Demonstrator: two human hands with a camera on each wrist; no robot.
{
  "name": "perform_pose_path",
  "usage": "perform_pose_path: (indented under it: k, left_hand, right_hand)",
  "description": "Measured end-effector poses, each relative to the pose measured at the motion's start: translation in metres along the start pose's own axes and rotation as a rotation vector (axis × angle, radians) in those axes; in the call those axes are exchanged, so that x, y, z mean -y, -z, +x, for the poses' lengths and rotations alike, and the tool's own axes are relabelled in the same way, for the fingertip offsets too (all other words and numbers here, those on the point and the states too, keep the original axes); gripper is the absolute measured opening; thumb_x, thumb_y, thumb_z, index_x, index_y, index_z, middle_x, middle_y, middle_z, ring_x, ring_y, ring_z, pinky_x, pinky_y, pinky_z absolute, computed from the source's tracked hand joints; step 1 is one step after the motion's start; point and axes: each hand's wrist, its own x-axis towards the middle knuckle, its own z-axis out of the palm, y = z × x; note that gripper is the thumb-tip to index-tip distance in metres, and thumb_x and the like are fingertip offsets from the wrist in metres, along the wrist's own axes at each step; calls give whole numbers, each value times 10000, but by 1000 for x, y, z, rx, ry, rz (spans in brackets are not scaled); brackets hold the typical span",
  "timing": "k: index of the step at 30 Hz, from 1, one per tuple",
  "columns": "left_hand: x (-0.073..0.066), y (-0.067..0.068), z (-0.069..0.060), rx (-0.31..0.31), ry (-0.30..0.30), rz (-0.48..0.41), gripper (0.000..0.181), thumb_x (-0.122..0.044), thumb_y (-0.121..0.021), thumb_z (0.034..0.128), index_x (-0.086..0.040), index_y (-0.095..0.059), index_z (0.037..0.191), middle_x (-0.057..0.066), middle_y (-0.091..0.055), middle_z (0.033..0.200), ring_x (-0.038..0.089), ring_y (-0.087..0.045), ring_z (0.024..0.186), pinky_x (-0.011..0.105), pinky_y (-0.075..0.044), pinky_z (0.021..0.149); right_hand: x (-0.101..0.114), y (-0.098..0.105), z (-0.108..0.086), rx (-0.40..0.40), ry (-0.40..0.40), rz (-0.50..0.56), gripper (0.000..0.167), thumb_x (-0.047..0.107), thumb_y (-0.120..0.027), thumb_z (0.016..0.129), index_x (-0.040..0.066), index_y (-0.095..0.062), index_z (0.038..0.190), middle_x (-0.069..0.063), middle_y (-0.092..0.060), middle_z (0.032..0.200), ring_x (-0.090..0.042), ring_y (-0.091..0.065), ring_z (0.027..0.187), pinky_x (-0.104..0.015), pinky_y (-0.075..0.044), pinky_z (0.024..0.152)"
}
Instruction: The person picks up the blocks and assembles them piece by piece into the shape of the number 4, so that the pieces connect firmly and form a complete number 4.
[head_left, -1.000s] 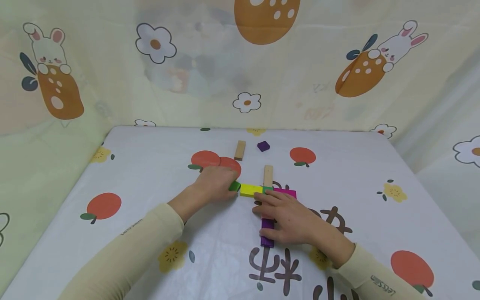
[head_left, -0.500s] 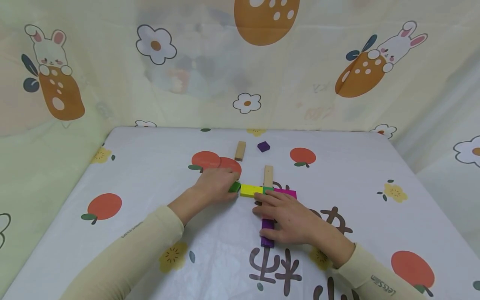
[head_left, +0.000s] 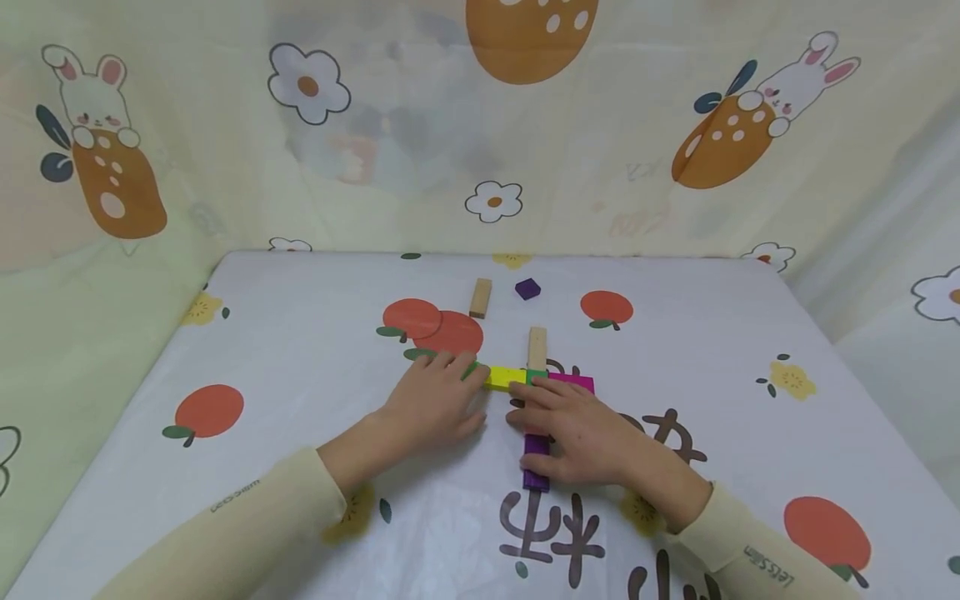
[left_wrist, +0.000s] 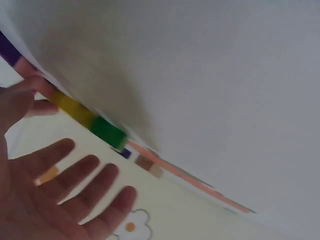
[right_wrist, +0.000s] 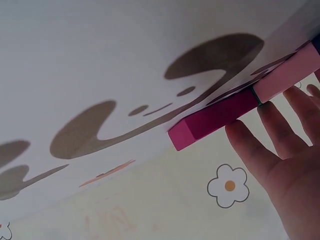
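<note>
Coloured wooden blocks lie in a cross on the table. Its left arm has a yellow block (head_left: 506, 378) with a green block (left_wrist: 109, 132) at the outer end, its right arm a magenta block (head_left: 573, 382). A plain wood block (head_left: 537, 348) points away; a pink block (right_wrist: 292, 72) and a purple block (head_left: 536, 463) run toward me. Another green piece (head_left: 536, 377) marks the centre. My left hand (head_left: 435, 400) hovers by the outer green block with loosely spread fingers, gripping nothing. Extended fingers of my right hand (head_left: 581, 433) rest on the cross, its thumb at the purple block.
Behind the cross lie a loose plain wood block (head_left: 481, 298) and a small dark purple block (head_left: 528, 289). A white printed cloth (head_left: 300, 333) covers the table, and a patterned curtain (head_left: 390, 183) stands along its back edge.
My left hand has let go of the outer green block and drawn slightly toward me, its fingers spreading. That green block now sits against the yellow one. My right hand has stayed put.
</note>
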Motion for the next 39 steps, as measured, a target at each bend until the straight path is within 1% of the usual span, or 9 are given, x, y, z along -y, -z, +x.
perform_pose_path:
  k: [3, 7, 11, 16, 19, 25, 32, 34, 39]
  left_hand:
    - [-9, 0, -6, 39, 7, 7, 651, -548, -664, 942, -164, -550, 1455, 66, -552, 1452, 305, -542, 1330, 513, -505, 1051]
    - [-18, -1, -11, 94, 15, 14, 769, -614, -620, 949, -173, -452, 1556, 97, -415, 1623, 354, -409, 1483, 570, -427, 1145]
    - [-20, -3, -13, 116, 15, 33, 796, -646, -558, 971, -178, -396, 1595, 100, -343, 1670, 364, -354, 1522, 574, -386, 1180]
    - [-21, -4, -13, 145, 11, 26, 803, -664, -490, 993, -187, -345, 1623, 88, -286, 1703, 378, -313, 1548, 588, -349, 1202]
    - [-21, -6, -13, 155, 1, 22, 801, -664, -484, 995, -185, -346, 1622, 80, -301, 1696, 376, -321, 1544, 590, -354, 1198]
    - [-20, -6, -12, 166, -21, 18, 788, -647, -496, 999, -172, -362, 1613, 84, -337, 1676, 376, -349, 1526, 577, -402, 1170]
    - [-18, -2, -9, 171, -27, -6, 775, -638, -518, 993, -170, -392, 1597, 77, -382, 1651, 366, -382, 1505, 564, -444, 1138]
    - [-18, -1, -8, 177, -24, -13, 773, -640, -527, 988, -173, -403, 1592, 72, -399, 1642, 360, -393, 1499, 556, -451, 1133]
    - [-18, 1, -7, 185, -20, -38, 777, -638, -557, 974, -169, -423, 1580, 71, -420, 1628, 362, -402, 1493, 549, -459, 1126]
  right_hand:
    - [1, 2, 0, 10, -10, 2, 484, 396, -732, 924, 175, -683, 1352, -122, -535, 1551, -385, -438, 1474, -615, -369, 1178]
    - [1, 3, 0, 20, -12, 3, 487, 394, -724, 930, 171, -680, 1360, -124, -529, 1556, -390, -434, 1477, -618, -365, 1179]
    - [0, 1, 1, 17, -3, -4, 484, 394, -720, 931, 166, -682, 1357, -128, -534, 1551, -392, -441, 1472, -617, -372, 1175]
    - [-1, 0, 1, 9, 8, -5, 478, 390, -724, 928, 160, -688, 1345, -136, -540, 1544, -399, -446, 1468, -613, -379, 1171]
    - [-1, 1, 1, 15, 6, -6, 477, 392, -724, 928, 164, -687, 1346, -136, -537, 1547, -401, -444, 1469, -612, -374, 1175]
    - [-1, 2, 2, 21, 8, -5, 478, 396, -723, 931, 168, -684, 1350, -134, -535, 1548, -397, -443, 1469, -613, -371, 1177]
    - [0, 6, 3, 43, 8, 4, 491, 386, -729, 930, 164, -674, 1364, -144, -540, 1542, -396, -451, 1464, -606, -379, 1174]
    - [1, 8, 5, 59, 1, 11, 495, 384, -733, 928, 162, -673, 1367, -147, -540, 1540, -396, -452, 1464, -599, -380, 1177]
    - [3, 14, 9, 106, -45, 35, 493, 372, -734, 929, 159, -670, 1369, -136, -549, 1533, -366, -466, 1459, -563, -395, 1179]
